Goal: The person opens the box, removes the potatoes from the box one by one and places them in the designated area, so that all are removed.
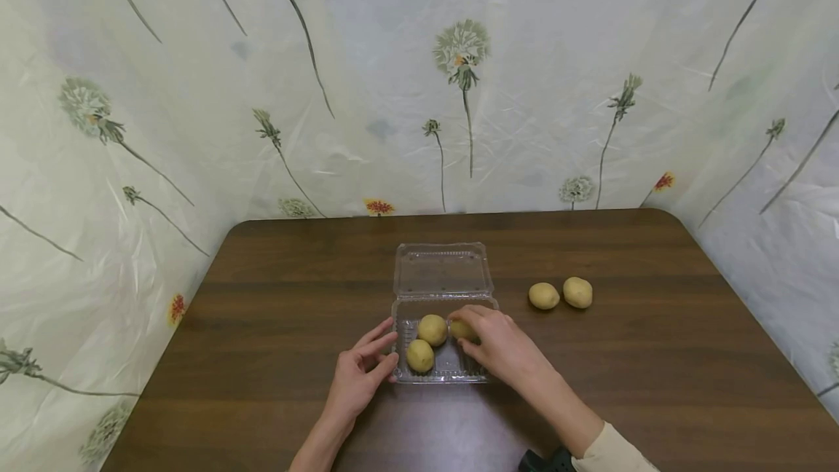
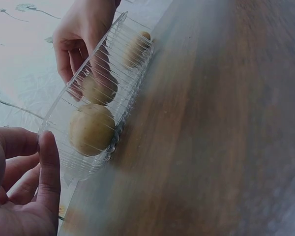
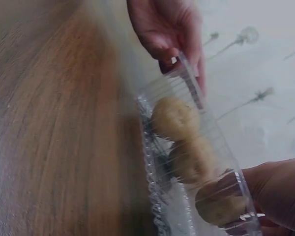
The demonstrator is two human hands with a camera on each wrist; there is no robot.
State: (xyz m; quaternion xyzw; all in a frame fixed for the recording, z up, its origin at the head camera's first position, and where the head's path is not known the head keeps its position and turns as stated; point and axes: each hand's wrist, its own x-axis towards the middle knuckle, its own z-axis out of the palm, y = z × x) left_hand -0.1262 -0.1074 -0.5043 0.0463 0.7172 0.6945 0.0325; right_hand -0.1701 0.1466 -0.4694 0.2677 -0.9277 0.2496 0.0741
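Head view: clear plastic box (image 1: 473, 368) sits mid-table, lid (image 1: 442, 272) folded back toward the patterned sheet (image 1: 367, 71). Two potatoes are inside on the L side, one (image 1: 432, 330) just behind the other (image 1: 420, 356). L hand (image 1: 357, 377) is at the box's L wall, thumb & fingers on the edge. R hand (image 1: 501, 344), w/ a pale sleeve (image 1: 615, 449), reaches in on the R side, fingers curled round a 3rd potato (image 1: 462, 331). Two loose potatoes, one (image 1: 544, 296) near the other (image 1: 578, 293), lie on the brown table (image 1: 295, 297) to the R of the box.

L wrist view: fingertips pinch the box rim; nearest potato shows thru the ribbed wall. R hand's fingers dip in behind it.

R wrist view, bit blurry: 3 potatoes in line in the box, R hand gripping the closest, L hand holding the far end.
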